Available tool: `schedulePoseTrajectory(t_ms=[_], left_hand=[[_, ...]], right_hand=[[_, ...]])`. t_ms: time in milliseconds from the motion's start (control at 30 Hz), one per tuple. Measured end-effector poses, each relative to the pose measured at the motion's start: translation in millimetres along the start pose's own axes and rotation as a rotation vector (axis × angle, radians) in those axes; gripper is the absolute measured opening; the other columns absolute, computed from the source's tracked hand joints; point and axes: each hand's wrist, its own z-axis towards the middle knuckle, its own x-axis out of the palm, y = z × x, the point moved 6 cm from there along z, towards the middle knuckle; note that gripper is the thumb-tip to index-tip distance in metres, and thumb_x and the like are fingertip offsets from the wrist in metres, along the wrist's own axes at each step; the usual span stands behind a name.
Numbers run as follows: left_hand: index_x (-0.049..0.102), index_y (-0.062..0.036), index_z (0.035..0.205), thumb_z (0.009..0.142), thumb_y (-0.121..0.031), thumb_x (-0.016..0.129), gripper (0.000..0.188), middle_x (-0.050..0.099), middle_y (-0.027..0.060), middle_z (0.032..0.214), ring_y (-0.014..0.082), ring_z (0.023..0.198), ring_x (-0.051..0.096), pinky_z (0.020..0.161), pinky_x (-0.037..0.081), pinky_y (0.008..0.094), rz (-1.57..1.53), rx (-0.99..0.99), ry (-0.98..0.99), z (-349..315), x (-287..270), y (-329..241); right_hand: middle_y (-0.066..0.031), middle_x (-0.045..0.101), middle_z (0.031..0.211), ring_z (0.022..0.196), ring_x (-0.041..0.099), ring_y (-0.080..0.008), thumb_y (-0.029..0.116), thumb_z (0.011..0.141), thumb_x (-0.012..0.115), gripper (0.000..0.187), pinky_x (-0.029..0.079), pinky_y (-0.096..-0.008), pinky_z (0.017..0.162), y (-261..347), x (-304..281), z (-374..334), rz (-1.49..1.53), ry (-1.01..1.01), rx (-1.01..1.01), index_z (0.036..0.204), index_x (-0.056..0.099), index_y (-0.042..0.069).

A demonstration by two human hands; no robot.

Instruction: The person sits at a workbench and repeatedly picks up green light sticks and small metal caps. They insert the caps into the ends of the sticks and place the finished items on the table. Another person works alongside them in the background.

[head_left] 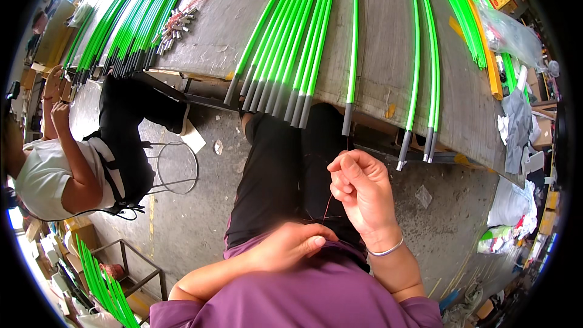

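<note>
My right hand is raised over my lap, thumb and fingers pinched around a thin reddish thread. The thread hangs in a loose loop between this hand and my lap. Just above the fingertips is the dark grey end of a single green rod, which sticks out past the table edge; the thread seems to lead up to it. My left hand lies low against my waist, slightly blurred, its fingers stretched out to the right. Nothing shows clearly in it, though its palm side is hidden.
The grey table carries a bunch of green rods with dark ends overhanging, and more rods at both sides. A bundle of red threads with small metal pieces lies at left. Another person sits left, beside a round metal stool frame.
</note>
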Motion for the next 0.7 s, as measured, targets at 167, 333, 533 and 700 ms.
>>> schedulePoseTrajectory(t_ms=[167, 333, 533, 700], left_hand=[[0.058, -0.0007, 0.116, 0.097, -0.016, 0.044, 0.028, 0.062, 0.0086, 0.085, 0.0157, 0.076, 0.056, 0.076, 0.046, 0.0300, -0.008, -0.008, 0.008, 0, 0, 1], [0.059, 0.0005, 0.112, 0.100, -0.025, 0.042, 0.033, 0.054, 0.0045, 0.074, 0.0129, 0.070, 0.050, 0.069, 0.044, 0.0278, -0.099, 0.094, -0.011, 2, -1, 3], [0.060, 0.0004, 0.102, 0.102, -0.035, 0.039, 0.041, 0.045, -0.0008, 0.064, 0.0083, 0.061, 0.040, 0.059, 0.037, 0.0227, -0.312, 0.093, -0.002, 6, -3, 1], [0.060, 0.0002, 0.100, 0.102, -0.035, 0.038, 0.042, 0.044, -0.0013, 0.064, 0.0078, 0.061, 0.040, 0.059, 0.036, 0.0223, -0.326, 0.093, 0.023, 6, -3, -3]], right_hand=[[0.0061, 0.043, 0.060, 0.053, 0.033, -0.0018, 0.017, 0.093, 0.061, 0.020, 0.024, -0.0190, 0.047, -2, 0, 2, 0.015, 0.006, 0.022, 0.089, 0.064, -0.001], [0.0047, 0.042, 0.062, 0.053, 0.033, -0.0032, 0.021, 0.093, 0.060, 0.023, 0.027, -0.0188, 0.047, 0, 0, 13, -0.034, 0.018, 0.008, 0.088, 0.063, -0.001], [0.0057, 0.049, 0.068, 0.058, 0.038, -0.0011, 0.018, 0.092, 0.063, 0.020, 0.029, -0.0177, 0.049, 1, -3, 10, -0.026, 0.033, 0.073, 0.097, 0.064, -0.001], [0.0000, 0.063, 0.083, 0.075, 0.056, -0.0055, 0.013, 0.091, 0.063, 0.015, 0.046, -0.0212, 0.068, -2, -5, -21, -0.384, 0.173, 0.139, 0.095, 0.065, -0.001]])
